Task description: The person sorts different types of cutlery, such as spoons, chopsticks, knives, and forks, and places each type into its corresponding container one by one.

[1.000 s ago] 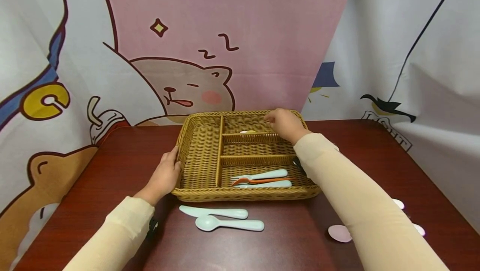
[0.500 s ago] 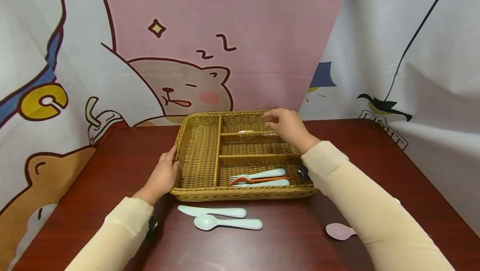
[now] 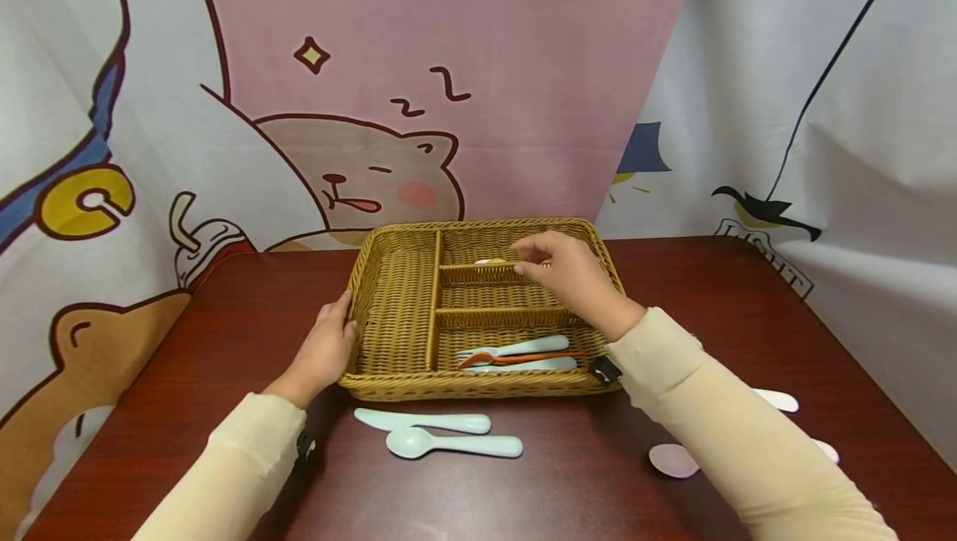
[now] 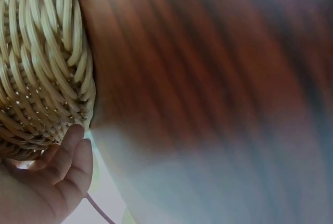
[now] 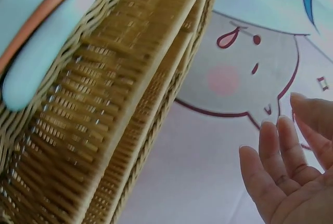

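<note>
Two hands [image 3: 321,352] [image 3: 574,277], wicker basket [image 3: 478,388] beside the left (touching), beneath the right

Right hand [image 3: 568,275] over the basket [image 3: 478,390], left hand [image 3: 323,351] at its side

On my head feed, the basket sits mid-frame. The left hand touches its left wall; the right hangs above its upper-right part. In its lower-right compartment I see a pale fork [image 3: 534,346] and an orange utensil [image 3: 516,357]. Below mid-frame lie a mint knife [image 3: 426,421] and a mint spoon [image 3: 467,445].
</note>
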Action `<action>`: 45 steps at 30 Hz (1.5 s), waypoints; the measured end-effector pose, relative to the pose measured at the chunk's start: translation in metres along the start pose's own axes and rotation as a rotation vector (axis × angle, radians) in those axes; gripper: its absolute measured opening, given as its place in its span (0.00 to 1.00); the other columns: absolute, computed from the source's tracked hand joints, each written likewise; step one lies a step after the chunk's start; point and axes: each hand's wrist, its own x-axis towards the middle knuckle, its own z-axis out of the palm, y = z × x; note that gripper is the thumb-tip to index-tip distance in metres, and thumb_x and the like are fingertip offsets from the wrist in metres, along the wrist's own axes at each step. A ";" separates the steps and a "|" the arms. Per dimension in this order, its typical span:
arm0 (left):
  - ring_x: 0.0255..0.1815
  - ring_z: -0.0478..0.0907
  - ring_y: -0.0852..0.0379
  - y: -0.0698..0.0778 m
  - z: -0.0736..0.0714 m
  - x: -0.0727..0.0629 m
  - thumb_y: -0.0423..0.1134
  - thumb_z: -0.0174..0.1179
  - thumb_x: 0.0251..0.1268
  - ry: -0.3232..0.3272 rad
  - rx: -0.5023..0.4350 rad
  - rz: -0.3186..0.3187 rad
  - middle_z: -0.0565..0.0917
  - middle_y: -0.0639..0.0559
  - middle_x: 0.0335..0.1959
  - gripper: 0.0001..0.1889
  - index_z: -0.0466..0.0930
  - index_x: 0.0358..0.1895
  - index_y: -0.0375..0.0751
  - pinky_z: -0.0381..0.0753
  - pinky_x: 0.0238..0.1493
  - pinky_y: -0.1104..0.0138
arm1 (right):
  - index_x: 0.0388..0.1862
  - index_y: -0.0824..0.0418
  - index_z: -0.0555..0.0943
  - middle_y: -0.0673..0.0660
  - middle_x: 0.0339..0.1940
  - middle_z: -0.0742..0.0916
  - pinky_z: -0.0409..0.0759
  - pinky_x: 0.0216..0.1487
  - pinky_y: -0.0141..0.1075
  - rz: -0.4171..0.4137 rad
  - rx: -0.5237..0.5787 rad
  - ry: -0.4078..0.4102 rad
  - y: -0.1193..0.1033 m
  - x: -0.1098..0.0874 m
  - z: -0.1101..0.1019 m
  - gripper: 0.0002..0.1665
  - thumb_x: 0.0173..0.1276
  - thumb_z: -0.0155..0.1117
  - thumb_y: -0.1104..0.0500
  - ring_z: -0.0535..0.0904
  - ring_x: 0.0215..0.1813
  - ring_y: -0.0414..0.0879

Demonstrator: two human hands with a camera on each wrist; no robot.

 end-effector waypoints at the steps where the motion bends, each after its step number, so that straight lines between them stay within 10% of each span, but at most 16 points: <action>1: 0.70 0.58 0.33 0.000 0.000 0.000 0.35 0.37 0.79 0.001 0.002 0.001 0.54 0.26 0.70 0.30 0.39 0.76 0.29 0.60 0.67 0.43 | 0.56 0.59 0.82 0.58 0.47 0.83 0.78 0.48 0.47 -0.014 0.001 0.006 -0.002 -0.003 0.001 0.19 0.66 0.66 0.60 0.79 0.48 0.51; 23: 0.70 0.58 0.34 -0.001 0.001 0.001 0.35 0.36 0.78 0.006 0.007 -0.002 0.54 0.27 0.70 0.30 0.39 0.76 0.28 0.60 0.67 0.44 | 0.46 0.60 0.86 0.53 0.40 0.86 0.82 0.39 0.36 -0.225 0.075 -0.069 -0.020 -0.064 0.048 0.13 0.60 0.70 0.65 0.82 0.41 0.43; 45: 0.70 0.59 0.34 -0.002 0.002 0.004 0.35 0.37 0.78 0.018 0.016 -0.003 0.55 0.28 0.70 0.30 0.40 0.76 0.30 0.61 0.67 0.44 | 0.48 0.58 0.85 0.49 0.41 0.85 0.75 0.39 0.30 -0.287 -0.021 -0.364 -0.018 -0.100 0.077 0.14 0.63 0.69 0.62 0.78 0.38 0.38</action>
